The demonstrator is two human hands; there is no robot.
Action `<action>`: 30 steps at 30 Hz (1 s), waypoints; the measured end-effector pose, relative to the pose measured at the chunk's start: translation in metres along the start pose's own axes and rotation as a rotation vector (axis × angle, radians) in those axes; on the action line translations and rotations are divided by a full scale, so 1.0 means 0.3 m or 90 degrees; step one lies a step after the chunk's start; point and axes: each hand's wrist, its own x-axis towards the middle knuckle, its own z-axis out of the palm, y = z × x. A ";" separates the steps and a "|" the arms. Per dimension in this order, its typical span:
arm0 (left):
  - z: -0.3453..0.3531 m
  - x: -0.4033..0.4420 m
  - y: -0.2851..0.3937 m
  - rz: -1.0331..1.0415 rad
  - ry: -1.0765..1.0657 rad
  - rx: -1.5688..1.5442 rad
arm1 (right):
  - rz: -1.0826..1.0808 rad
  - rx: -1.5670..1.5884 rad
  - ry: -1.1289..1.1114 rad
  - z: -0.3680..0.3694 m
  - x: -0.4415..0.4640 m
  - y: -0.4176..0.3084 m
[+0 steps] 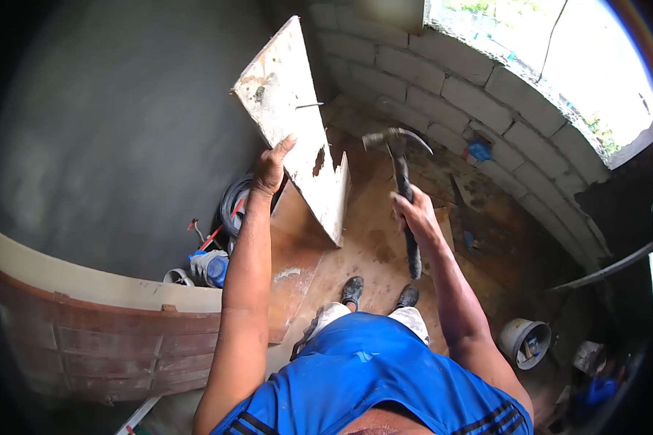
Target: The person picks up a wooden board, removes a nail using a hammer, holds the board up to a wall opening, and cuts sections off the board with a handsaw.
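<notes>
Left hand is clamped on the edge of the white, stained board, thumb across the near face. Board is up off the floor, tilted, ahead of the person and to the left, beside the dark grey wall. Right hand is closed around the handle of the hammer, which is raised, head up, to the right of the board and apart from it.

Progress: board and hammer are both in hand. One nail sticks out of the board, neither flush nor out, so that spot looks unfinished. Hammer is not touching the nail. Board has a ragged hole and a broken edge lower down; can't tell if that damage is recent. Other nails may be there, but the bright face and lens distortion make it hard to say.

Around: block wall and bright window opening ahead right; coil and blue container behind the left forearm; brown panel at left; bucket with odds and ends at lower right. Dark shoes on the brown, marked floor.
</notes>
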 end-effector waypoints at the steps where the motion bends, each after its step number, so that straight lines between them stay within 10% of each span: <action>1: 0.005 0.009 -0.006 -0.047 -0.014 0.021 | -0.004 0.043 0.003 0.029 0.049 -0.026; 17: 0.027 0.010 -0.009 -0.005 -0.046 0.013 | -0.122 0.335 0.283 0.290 0.209 0.012; 21: 0.029 0.047 -0.045 -0.066 -0.089 -0.054 | -0.012 0.001 0.079 0.394 0.240 -0.014; 30: 0.108 0.002 -0.002 0.023 -0.096 0.011 | -0.075 0.173 0.249 0.440 0.200 0.031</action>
